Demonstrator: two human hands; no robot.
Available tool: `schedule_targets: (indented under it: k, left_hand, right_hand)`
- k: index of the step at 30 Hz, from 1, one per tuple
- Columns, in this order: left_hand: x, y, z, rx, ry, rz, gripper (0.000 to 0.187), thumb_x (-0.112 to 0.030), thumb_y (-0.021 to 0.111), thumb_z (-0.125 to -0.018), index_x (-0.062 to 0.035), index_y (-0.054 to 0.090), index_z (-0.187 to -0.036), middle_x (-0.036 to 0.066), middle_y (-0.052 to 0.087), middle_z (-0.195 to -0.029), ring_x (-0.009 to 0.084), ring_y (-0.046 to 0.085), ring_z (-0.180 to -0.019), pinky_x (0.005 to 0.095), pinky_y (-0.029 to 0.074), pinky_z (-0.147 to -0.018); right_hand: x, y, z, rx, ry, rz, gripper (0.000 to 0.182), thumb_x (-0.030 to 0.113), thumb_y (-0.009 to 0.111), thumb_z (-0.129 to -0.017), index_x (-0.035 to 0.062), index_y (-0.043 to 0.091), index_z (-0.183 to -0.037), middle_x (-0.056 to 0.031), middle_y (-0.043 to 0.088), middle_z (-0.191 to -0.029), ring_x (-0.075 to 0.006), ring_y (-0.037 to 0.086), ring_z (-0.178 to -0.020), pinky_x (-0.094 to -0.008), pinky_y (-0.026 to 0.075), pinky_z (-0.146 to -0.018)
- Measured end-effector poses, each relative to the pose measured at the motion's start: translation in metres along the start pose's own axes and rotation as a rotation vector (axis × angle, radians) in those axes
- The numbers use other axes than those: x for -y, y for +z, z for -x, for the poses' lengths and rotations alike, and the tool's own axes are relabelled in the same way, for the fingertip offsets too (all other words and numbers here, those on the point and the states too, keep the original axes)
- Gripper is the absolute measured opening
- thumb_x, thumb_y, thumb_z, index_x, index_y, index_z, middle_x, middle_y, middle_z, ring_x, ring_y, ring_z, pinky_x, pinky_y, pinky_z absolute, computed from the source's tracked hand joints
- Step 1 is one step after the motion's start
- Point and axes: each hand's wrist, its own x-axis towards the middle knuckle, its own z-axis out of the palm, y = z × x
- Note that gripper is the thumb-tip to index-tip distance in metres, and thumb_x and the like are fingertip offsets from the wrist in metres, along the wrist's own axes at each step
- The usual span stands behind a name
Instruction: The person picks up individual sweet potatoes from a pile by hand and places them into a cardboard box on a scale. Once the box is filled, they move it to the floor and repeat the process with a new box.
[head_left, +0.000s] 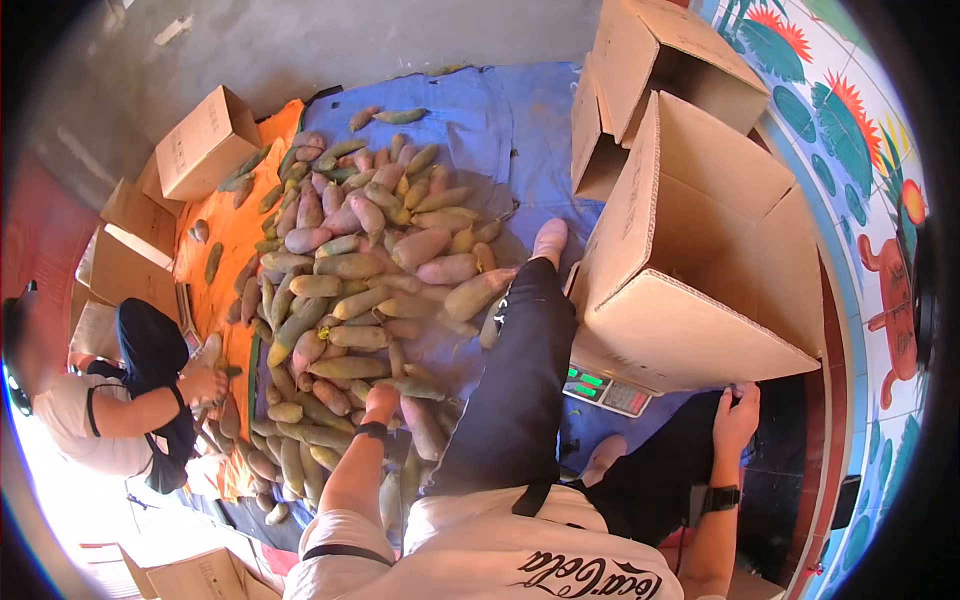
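A large heap of thick, long cucumber-like vegetables [350,265], green to pinkish, lies on the blue sheet. My left hand [381,402] reaches down into the near side of the heap, right at a green vegetable [415,388] and beside a pinkish one [423,428]. Its fingers point away from me and I cannot tell whether they grip anything. My right hand [736,420] rests at my right knee, fingers apart and nothing in them, just below the lower edge of an open cardboard box [700,325]. This box sits on a scale [606,390] with a green lit display.
Two more open boxes [680,60] stand beyond the big one, by a painted tile wall [850,130]. At left, another person [110,400] crouches with hands on vegetables at the orange sheet [225,255]. Closed and open cartons [207,145] line that side. My legs straddle the scale.
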Motion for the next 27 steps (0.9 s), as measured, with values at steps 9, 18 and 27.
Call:
schedule_targets:
  k: [9, 18, 27]
  left_hand:
    - [-0.026, -0.035, -0.005, -0.112, -0.086, 0.224, 0.025, -0.022, 0.058, -0.080, -0.0055, 0.069, -0.095, 0.015, 0.068, -0.098, 0.0305, 0.064, -0.096, 0.0387, 0.050, -0.084]
    - [-0.072, -0.086, -0.056, -0.222, -0.259, 0.867, 0.040, -0.029, 0.061, -0.079, -0.0069, 0.060, -0.112, 0.019, 0.064, -0.104, 0.0351, 0.060, -0.102, 0.0423, 0.047, -0.087]
    - [-0.068, -0.158, -0.112, -0.406, -0.198, 0.805, 0.045, -0.026, 0.062, -0.077, -0.0052, 0.053, -0.116, 0.022, 0.060, -0.110, 0.0396, 0.055, -0.106, 0.0433, 0.044, -0.091]
  right_hand:
    - [-0.008, 0.000, 0.001, 0.013, -0.021, 0.044, 0.020, 0.005, 0.060, -0.080, -0.0009, 0.053, -0.097, -0.0153, 0.055, -0.089, -0.0331, 0.056, -0.083, -0.0408, 0.045, -0.075]
    - [-0.006, -0.001, 0.002, 0.012, -0.020, 0.040, 0.022, 0.005, 0.059, -0.081, -0.0020, 0.051, -0.100, -0.0157, 0.054, -0.088, -0.0327, 0.056, -0.082, -0.0403, 0.045, -0.074]
    - [-0.004, -0.008, 0.003, 0.088, 0.073, 0.092, 0.022, 0.006, 0.057, -0.083, -0.0034, 0.052, -0.102, -0.0195, 0.055, -0.092, -0.0376, 0.056, -0.086, -0.0418, 0.045, -0.074]
